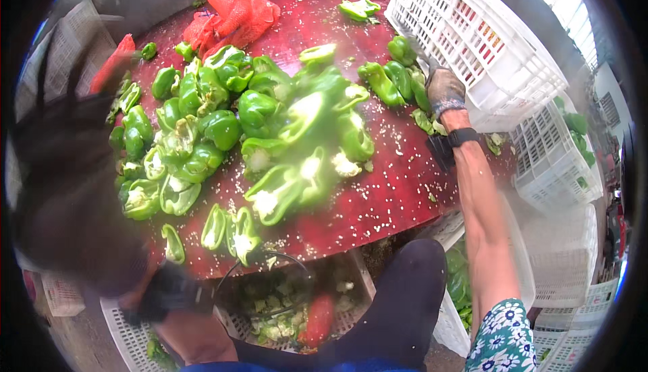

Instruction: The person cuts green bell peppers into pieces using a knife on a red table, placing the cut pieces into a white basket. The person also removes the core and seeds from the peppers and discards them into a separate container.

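Note:
My left hand (pixel 71 179), in a dark glove, is raised close to the camera at the left, blurred, its fingers spread with nothing visible in them. It covers part of the table's left side. My right hand (pixel 445 88), in a soiled work glove, is at the back right beside a tilted white plastic crate (pixel 486 53). Its fingers are closed on what looks like a knife (pixel 417 47), partly hidden against the crate. Green bell peppers (pixel 405 81) lie by that hand. Whole and halved green bell peppers (pixel 220 129) are heaped mid-table; several nearer halves (pixel 276 189) show pale cores.
Scattered seeds cover the red tabletop (pixel 395 189). A red mesh bag (pixel 240 15) lies at the back. Under the front edge, a crate (pixel 362 276) holds pepper scraps and a red object (pixel 320 321). More white crates (pixel 544 157) stand at the right, some with green peppers.

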